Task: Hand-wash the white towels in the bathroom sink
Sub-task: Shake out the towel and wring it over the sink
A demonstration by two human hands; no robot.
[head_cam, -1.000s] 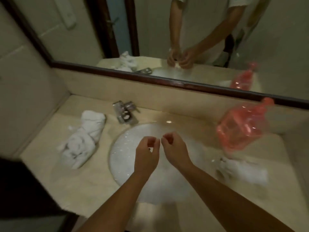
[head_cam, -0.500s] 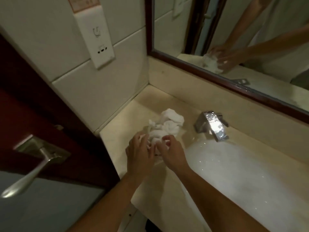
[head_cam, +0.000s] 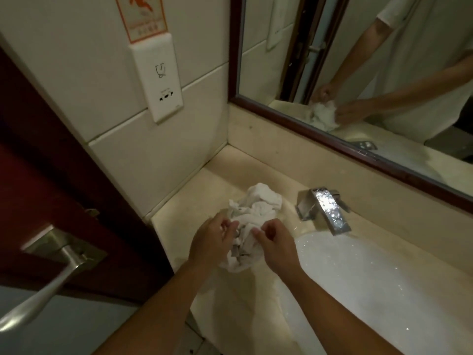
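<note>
A crumpled white towel [head_cam: 252, 213] lies on the beige counter [head_cam: 222, 185] left of the sink [head_cam: 371, 272], which is full of white foam. My left hand [head_cam: 213, 242] grips the towel's left side with curled fingers. On the right side, my right hand [head_cam: 277, 245] pinches the cloth. Its near end is bunched between my two hands and lifted a little off the counter. The far end rests on the counter near the wall corner.
A chrome faucet [head_cam: 323, 210] stands behind the sink, right of the towel. A framed mirror [head_cam: 358, 73] runs along the back wall. A wall socket plate [head_cam: 158, 78] hangs on the left wall. A dark red door with a metal lever handle [head_cam: 48, 265] is close on the left.
A second ago both hands hovered empty over the foamy sink. The view swung left; my hands reached the towel on the left counter, took hold of it and now lift its near end.
</note>
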